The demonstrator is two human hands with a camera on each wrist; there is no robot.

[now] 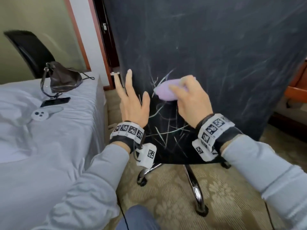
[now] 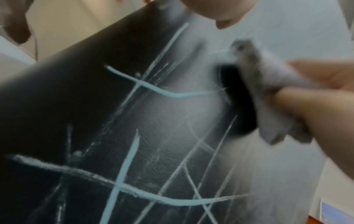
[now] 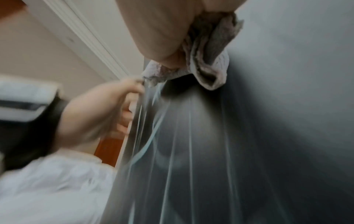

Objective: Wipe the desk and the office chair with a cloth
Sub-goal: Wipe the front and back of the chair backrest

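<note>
The black office chair's back (image 1: 207,55) fills the middle of the head view, streaked with pale scratch-like marks (image 1: 166,130). My right hand (image 1: 191,98) grips a bunched lilac cloth (image 1: 166,92) and presses it against the chair back, low and left of centre. The left wrist view shows the same cloth (image 2: 268,84) on the marked surface (image 2: 114,121); it also appears in the right wrist view (image 3: 210,60). My left hand (image 1: 131,98) is at the chair back's left edge with fingers straight and spread, thumb over the black surface, holding nothing.
A bed with a white sheet (image 1: 58,138) is close on the left, carrying a dark bag (image 1: 63,78), a phone (image 1: 55,102) and a white controller (image 1: 41,114). The chair's chrome base (image 1: 194,185) with casters stands on patterned carpet. Orange-brown wooden furniture (image 1: 297,93) is at the right.
</note>
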